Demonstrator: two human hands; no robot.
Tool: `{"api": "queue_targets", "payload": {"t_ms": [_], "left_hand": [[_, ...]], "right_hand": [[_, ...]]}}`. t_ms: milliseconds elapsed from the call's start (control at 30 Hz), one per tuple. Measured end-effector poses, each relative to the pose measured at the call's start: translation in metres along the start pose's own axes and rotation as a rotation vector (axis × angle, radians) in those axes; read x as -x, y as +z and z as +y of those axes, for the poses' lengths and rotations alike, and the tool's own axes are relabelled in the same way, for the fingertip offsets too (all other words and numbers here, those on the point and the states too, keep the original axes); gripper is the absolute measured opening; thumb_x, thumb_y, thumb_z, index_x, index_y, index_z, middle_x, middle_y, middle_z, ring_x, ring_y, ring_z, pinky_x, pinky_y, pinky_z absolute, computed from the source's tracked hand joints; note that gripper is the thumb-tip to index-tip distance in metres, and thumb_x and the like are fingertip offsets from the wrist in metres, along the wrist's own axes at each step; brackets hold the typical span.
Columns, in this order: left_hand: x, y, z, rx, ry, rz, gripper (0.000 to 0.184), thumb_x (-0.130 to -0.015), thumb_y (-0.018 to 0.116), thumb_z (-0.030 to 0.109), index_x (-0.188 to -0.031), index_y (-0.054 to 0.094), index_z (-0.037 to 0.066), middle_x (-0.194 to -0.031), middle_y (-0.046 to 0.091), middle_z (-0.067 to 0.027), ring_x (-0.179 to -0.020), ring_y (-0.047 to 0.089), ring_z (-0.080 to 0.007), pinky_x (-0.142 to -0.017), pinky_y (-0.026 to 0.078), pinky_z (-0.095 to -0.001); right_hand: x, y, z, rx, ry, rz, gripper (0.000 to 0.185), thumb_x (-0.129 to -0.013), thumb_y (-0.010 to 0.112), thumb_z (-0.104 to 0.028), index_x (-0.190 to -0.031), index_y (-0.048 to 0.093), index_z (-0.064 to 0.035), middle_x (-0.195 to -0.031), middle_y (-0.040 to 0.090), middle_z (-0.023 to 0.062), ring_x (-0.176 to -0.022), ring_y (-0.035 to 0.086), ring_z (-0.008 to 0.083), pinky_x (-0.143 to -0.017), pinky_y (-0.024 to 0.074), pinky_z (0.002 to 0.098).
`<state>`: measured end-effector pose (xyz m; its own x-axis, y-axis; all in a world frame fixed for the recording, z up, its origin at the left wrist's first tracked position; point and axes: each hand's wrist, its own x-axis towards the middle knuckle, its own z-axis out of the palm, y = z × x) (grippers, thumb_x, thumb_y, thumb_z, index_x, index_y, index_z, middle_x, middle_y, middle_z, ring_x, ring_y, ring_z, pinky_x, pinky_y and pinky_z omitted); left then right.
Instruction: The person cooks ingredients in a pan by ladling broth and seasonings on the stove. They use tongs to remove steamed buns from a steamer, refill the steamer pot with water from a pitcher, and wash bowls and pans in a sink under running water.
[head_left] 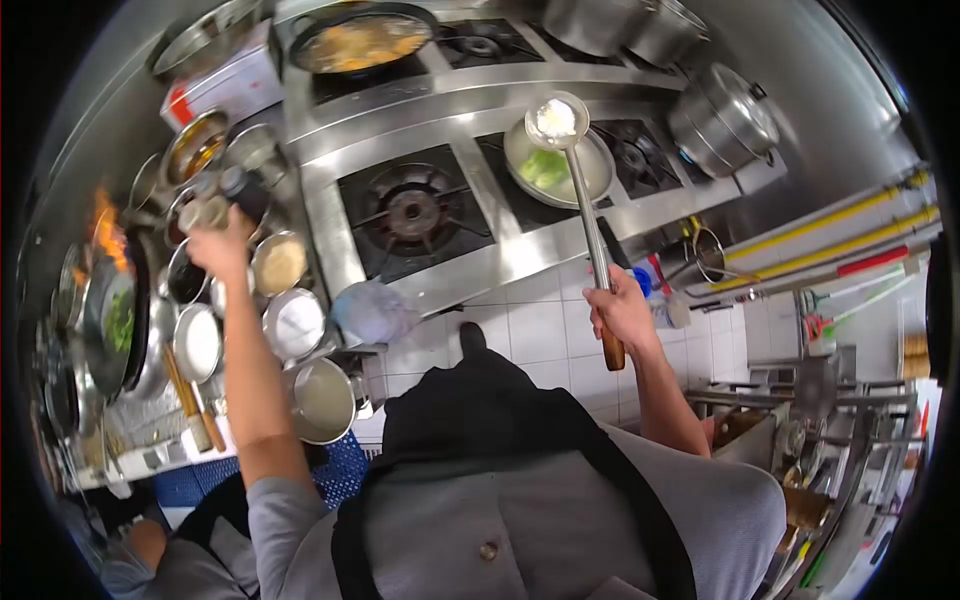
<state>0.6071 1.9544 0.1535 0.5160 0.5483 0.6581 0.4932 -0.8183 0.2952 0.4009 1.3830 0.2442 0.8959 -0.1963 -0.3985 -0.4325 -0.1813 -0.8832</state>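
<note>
My right hand [620, 312] is closed around the long handle of a metal ladle [588, 215], near its wooden end. White stuff [556, 118] lies in the ladle's bowl, which is over a pan [597, 172] with pale green pieces [543, 168] in it. My left arm stretches out to the left, where my left hand [220, 248] has its fingers around a small pale jar [207, 213]. Beside that jar stands a dark-topped container [243, 190]. Below the hand are a bowl of tan powder [280, 262] and a bowl of white powder [294, 322].
A flame [107, 230] rises by a wok with greens [119, 320] at far left, near another person [200, 545]. On the range are a bare burner [412, 208], a pan of frying food [362, 42] and a steel pot [722, 120]. A plastic bag [374, 311] hangs at the range's front corner.
</note>
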Motion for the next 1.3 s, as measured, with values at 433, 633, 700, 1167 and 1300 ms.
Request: {"api": "queue_targets", "payload": {"t_ms": [433, 633, 700, 1167, 1300], "left_hand": [[-0.003, 0.059, -0.013, 0.08, -0.442, -0.244, 0.098, -0.053, 0.08, 0.067, -0.116, 0.061, -0.006, -0.115, 0.065, -0.0225, -0.106, 0.062, -0.0397, -0.096, 0.047, -0.0446], [-0.008, 0.022, 0.012, 0.098, -0.484, -0.107, 0.095, -0.055, 0.08, 0.067, -0.117, 0.063, -0.002, -0.116, 0.066, -0.0191, -0.107, 0.062, -0.0362, -0.096, 0.046, -0.0432], [-0.02, -0.004, 0.023, 0.198, -0.432, -0.056, 0.095, -0.054, 0.081, 0.068, -0.115, 0.063, -0.003, -0.116, 0.066, -0.0188, -0.107, 0.061, -0.037, -0.095, 0.046, -0.0433], [-0.013, -0.144, 0.166, 1.518, -0.14, -0.266, 0.047, -0.092, 0.065, 0.026, -0.126, 0.053, -0.004, -0.115, 0.063, -0.0145, -0.1, 0.064, -0.0285, -0.088, 0.054, -0.0435], [0.064, -0.117, 0.226, 1.727, 0.005, -0.629, 0.038, -0.093, 0.061, 0.017, -0.125, 0.051, -0.002, -0.117, 0.061, -0.0156, -0.099, 0.065, -0.0293, -0.087, 0.055, -0.044]], "right_hand": [[-0.065, -0.109, 0.019, 0.382, 0.142, 0.137, 0.017, -0.082, 0.058, -0.007, -0.095, 0.052, 0.0014, -0.059, 0.053, 0.0095, -0.045, 0.056, 0.0188, -0.04, 0.047, 0.0351], [-0.063, -0.118, -0.004, -0.39, 0.37, -0.133, 0.028, -0.088, 0.06, -0.006, -0.114, 0.054, 0.0024, -0.071, 0.052, 0.0021, -0.047, 0.046, 0.0095, -0.038, 0.0377, 0.0263], [-0.07, -0.132, -0.005, -0.881, 0.464, -0.318, 0.028, -0.089, 0.06, -0.009, -0.114, 0.054, 0.0019, -0.071, 0.052, 0.002, -0.047, 0.045, 0.0084, -0.037, 0.0359, 0.0257], [-0.053, -0.106, -0.02, 0.663, 0.007, 0.132, 0.018, -0.087, 0.059, -0.012, -0.096, 0.054, 0.0027, -0.074, 0.061, 0.0208, -0.065, 0.061, 0.0329, -0.057, 0.0483, 0.0433], [-0.06, -0.119, -0.037, -0.192, 0.271, -0.085, 0.013, -0.09, 0.058, -0.012, -0.088, 0.053, -0.0008, -0.067, 0.052, 0.0041, -0.045, 0.048, 0.009, -0.035, 0.0384, 0.028]]}}
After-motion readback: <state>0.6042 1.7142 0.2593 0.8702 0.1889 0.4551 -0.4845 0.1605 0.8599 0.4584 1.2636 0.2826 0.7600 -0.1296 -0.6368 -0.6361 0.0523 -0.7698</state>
